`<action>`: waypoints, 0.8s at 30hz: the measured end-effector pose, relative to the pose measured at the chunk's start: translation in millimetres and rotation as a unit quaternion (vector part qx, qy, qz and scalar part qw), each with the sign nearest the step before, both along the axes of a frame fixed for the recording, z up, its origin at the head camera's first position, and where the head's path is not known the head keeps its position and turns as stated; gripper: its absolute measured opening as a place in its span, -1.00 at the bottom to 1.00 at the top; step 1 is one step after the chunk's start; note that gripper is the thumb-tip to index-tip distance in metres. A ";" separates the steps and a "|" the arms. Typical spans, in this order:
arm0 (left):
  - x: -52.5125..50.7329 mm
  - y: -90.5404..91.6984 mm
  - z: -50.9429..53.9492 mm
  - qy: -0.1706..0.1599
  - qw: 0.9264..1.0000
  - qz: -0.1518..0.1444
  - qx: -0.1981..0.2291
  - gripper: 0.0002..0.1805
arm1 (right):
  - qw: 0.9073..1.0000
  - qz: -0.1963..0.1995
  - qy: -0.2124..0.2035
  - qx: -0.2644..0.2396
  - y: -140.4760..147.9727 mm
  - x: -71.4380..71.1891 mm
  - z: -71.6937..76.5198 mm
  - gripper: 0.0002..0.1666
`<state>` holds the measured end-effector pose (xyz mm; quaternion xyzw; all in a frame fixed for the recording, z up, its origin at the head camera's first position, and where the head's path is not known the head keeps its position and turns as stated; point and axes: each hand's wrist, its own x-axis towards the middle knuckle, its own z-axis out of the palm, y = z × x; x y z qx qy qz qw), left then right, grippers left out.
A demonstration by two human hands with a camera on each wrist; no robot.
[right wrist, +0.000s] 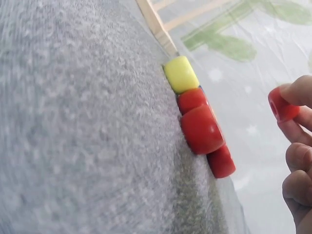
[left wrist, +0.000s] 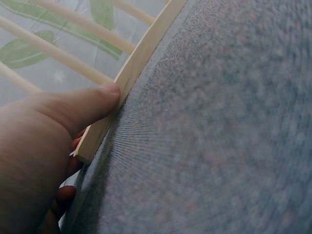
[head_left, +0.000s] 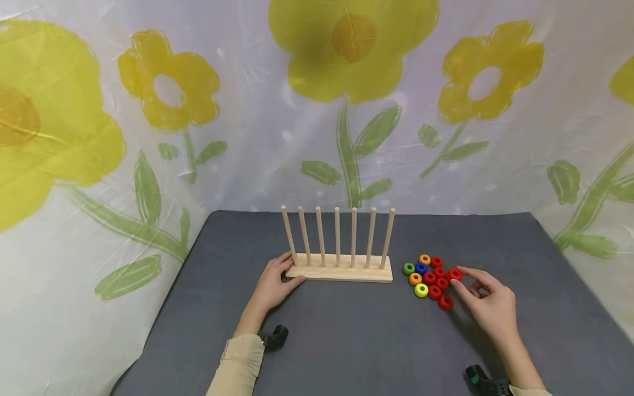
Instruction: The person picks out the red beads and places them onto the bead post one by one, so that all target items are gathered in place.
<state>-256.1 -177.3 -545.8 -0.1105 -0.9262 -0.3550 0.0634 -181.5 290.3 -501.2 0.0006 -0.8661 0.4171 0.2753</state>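
Note:
A wooden rack [head_left: 339,272] with several upright pegs stands on the dark table. My left hand [head_left: 272,285] grips its left end, the thumb on the front edge, as the left wrist view also shows at the base [left wrist: 127,78]. In my right hand [head_left: 490,305], thumb and fingertips pinch a red ring [head_left: 454,274]; the right wrist view shows this ring [right wrist: 282,105] held up off the table. Beside that hand lies a group of rings: several red, with a blue ring [head_left: 421,268], a green ring [head_left: 408,269], a yellow-green ring [head_left: 421,290] and two orange ones.
The dark cloth-covered table [head_left: 346,341] reaches back to a curtain [head_left: 247,137] printed with yellow flowers. The loose rings lie to the right of the rack, with one red ring [head_left: 445,302] nearest the front of the group. All the rack's pegs are bare.

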 end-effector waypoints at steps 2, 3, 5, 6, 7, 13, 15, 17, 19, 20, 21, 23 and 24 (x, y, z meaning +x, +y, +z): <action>-1.2 0.0 2.0 -0.001 1.000 0.000 -0.002 -0.21 | 1.000 0.003 0.001 0.000 -1.3 -1.4 0.6 -0.65; -1.4 0.0 2.6 -0.002 1.000 0.000 -0.003 -0.21 | 1.000 0.004 0.001 0.002 -1.9 -1.8 0.9 -0.65; -1.0 0.1 3.4 -0.006 1.000 0.000 -0.005 -0.21 | 1.000 0.004 0.002 0.003 -3.1 -2.3 1.5 -0.65; -0.6 0.1 3.8 -0.007 1.000 0.000 -0.005 -0.21 | 1.000 0.004 0.002 0.006 -3.7 -2.6 1.9 -0.66; -0.3 0.2 4.0 -0.008 1.000 0.000 -0.005 -0.21 | 1.000 0.005 0.002 0.007 -4.2 -2.8 2.6 -0.66; -0.3 -1.8 0.8 -0.004 1.000 0.003 -0.004 -0.20 | 1.000 0.014 0.005 0.027 -6.5 -8.9 8.4 -0.66; -0.7 -2.5 -0.9 -0.003 1.000 0.004 -0.005 -0.20 | 0.999 0.017 0.005 0.032 -6.7 -11.4 9.9 -0.66; -0.6 -2.8 -1.4 -0.005 1.000 0.003 -0.004 -0.21 | 0.999 0.019 0.004 0.034 -6.8 -13.2 10.8 -0.66; -0.8 -2.8 -1.6 -0.005 1.000 0.001 -0.003 -0.21 | 0.999 0.021 0.003 0.035 -6.8 -14.6 10.9 -0.66; -0.8 -2.6 -1.2 -0.006 1.000 0.000 -0.002 -0.21 | 0.999 0.022 0.003 0.034 -6.9 -15.3 10.8 -0.66; -0.9 -2.4 -0.8 -0.005 1.000 -0.001 -0.003 -0.21 | 0.999 0.022 0.003 0.033 -7.0 -15.9 10.7 -0.66; -1.4 -1.9 -0.1 -0.006 1.000 -0.002 -0.004 -0.21 | 0.999 0.022 0.002 0.031 -7.8 -17.3 10.6 -0.66; -1.7 -1.8 0.2 -0.006 1.000 -0.003 -0.005 -0.21 | 0.999 0.023 0.002 0.029 -8.5 -18.0 10.7 -0.66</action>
